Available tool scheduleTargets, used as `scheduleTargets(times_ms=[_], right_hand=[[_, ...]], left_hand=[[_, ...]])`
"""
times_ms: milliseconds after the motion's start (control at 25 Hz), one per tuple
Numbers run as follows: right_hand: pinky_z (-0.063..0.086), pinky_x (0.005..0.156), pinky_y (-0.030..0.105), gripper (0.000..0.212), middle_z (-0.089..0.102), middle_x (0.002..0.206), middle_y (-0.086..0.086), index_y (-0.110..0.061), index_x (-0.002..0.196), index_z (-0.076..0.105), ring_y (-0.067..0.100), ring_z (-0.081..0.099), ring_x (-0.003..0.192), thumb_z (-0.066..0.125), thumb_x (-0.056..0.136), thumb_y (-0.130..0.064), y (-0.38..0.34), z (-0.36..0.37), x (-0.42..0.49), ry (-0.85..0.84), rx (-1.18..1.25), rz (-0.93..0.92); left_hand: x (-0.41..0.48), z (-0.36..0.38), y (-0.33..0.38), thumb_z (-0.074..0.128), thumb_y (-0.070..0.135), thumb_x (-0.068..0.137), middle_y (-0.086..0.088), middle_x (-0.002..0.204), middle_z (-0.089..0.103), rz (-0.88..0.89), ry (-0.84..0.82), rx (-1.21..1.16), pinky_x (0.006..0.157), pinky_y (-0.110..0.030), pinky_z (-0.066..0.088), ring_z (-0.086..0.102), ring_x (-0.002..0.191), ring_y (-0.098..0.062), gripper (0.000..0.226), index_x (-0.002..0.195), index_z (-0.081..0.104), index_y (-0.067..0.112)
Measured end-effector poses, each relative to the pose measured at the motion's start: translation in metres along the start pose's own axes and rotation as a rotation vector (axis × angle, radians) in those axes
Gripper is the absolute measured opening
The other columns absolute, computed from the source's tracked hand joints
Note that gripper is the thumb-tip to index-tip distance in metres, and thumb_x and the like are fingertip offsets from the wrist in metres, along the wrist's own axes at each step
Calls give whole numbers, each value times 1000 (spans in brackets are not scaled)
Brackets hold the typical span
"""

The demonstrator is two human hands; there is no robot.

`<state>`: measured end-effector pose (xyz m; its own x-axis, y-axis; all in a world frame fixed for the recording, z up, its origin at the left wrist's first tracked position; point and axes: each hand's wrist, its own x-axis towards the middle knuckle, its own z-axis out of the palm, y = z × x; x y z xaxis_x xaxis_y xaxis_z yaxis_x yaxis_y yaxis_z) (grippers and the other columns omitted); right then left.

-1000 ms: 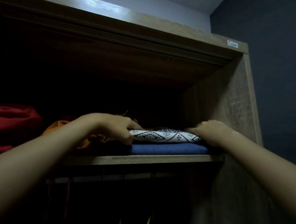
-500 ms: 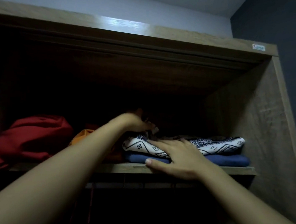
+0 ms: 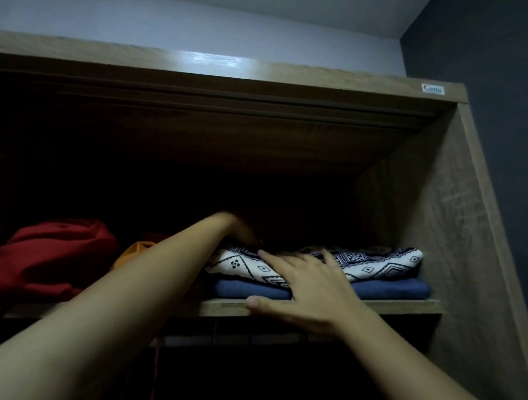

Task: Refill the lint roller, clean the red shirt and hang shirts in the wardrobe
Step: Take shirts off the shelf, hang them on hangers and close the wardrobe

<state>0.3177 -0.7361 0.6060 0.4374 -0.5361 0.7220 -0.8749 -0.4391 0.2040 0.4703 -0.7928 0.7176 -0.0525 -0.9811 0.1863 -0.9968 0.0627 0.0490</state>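
Observation:
A folded black-and-white patterned shirt lies on a folded blue garment at the right end of the wardrobe's top shelf. My right hand rests flat on the front of this stack, fingers spread, thumb along the shelf edge. My left hand reaches over the back of the patterned shirt into the dark; its fingers are hidden. A crumpled red shirt sits at the shelf's left end.
An orange garment lies between the red shirt and the stack. The wardrobe's right side panel stands close to the stack. Below the shelf, dark hanging space shows faint hanger shapes. A dark blue wall is at the right.
Both hands left the sides of the patterned shirt. My right hand moved left onto the stack's front and spread flat; my left hand went up and deeper over the shirt's back.

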Motion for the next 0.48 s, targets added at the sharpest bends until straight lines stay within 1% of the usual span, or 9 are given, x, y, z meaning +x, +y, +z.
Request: scheduleTargets(times_ms=[80, 120, 200, 280, 320, 360, 400, 440, 480], right_hand=[[17, 111, 49, 109, 36, 148, -13, -43, 144, 13, 14, 32, 135, -2, 49, -93, 1, 1, 0, 10, -10, 15], [18, 110, 48, 109, 35, 149, -13, -43, 144, 11, 14, 32, 135, 0, 49, -93, 0, 0, 0, 9, -11, 16], [17, 109, 47, 106, 31, 151, -13, -45, 144, 7, 15, 30, 136, 3, 49, -93, 0, 0, -1, -2, -8, 17], [15, 110, 48, 105, 25, 154, -12, -47, 143, -2, 17, 27, 138, 4, 49, -94, 0, 2, 0, -9, -4, 24], [14, 112, 49, 106, 20, 155, -10, -47, 143, -6, 19, 24, 139, 5, 48, -94, -1, 2, 0, -13, -2, 34], [13, 113, 50, 106, 17, 156, -9, -48, 142, -9, 20, 22, 140, 5, 48, -95, -1, 2, 0, -17, 1, 43], [12, 113, 51, 105, 16, 156, -9, -49, 142, -10, 20, 22, 140, 6, 48, -94, -1, 2, 1, -19, 1, 47], [13, 112, 50, 103, 18, 156, -10, -50, 141, -8, 20, 23, 139, 7, 49, -94, -1, 2, 1, -22, -1, 46], [14, 111, 50, 101, 21, 155, -11, -51, 141, -5, 19, 24, 139, 8, 50, -94, -1, 2, 1, -24, -5, 41]], left_hand=[[-6, 1, -1, 45, 39, 95, -7, 135, 49, -18, -52, -79, 95, -29, 37, 48, 120, -23, 49, 133, 44, 9], [-5, 0, -2, 48, 36, 94, -10, 136, 49, 5, -14, -85, 95, -29, 37, 48, 121, -24, 48, 133, 44, 8], [-7, -3, 0, 59, 34, 88, -9, 132, 52, 78, 204, -128, 90, -28, 41, 52, 116, -24, 50, 131, 48, 10], [-3, -11, 2, 66, 31, 82, -3, 106, 62, 171, 416, -410, 70, -24, 47, 61, 88, -18, 38, 114, 58, 12], [2, -17, 1, 64, 26, 84, -1, 91, 64, 209, 449, -573, 60, -21, 46, 61, 73, -13, 23, 102, 61, 13], [3, -21, -2, 58, 21, 87, 1, 76, 66, 228, 411, -661, 52, -19, 45, 60, 61, -10, 11, 91, 62, 12], [4, -21, -7, 50, 17, 91, 3, 68, 66, 238, 315, -666, 50, -18, 46, 60, 56, -8, 14, 84, 61, 11], [3, -16, -13, 43, 15, 95, 1, 72, 67, 221, 212, -625, 56, -18, 49, 63, 62, -10, 21, 86, 61, 11], [6, -9, -22, 39, 17, 98, -2, 89, 67, 176, 141, -549, 72, -21, 51, 64, 81, -14, 24, 98, 61, 9]])
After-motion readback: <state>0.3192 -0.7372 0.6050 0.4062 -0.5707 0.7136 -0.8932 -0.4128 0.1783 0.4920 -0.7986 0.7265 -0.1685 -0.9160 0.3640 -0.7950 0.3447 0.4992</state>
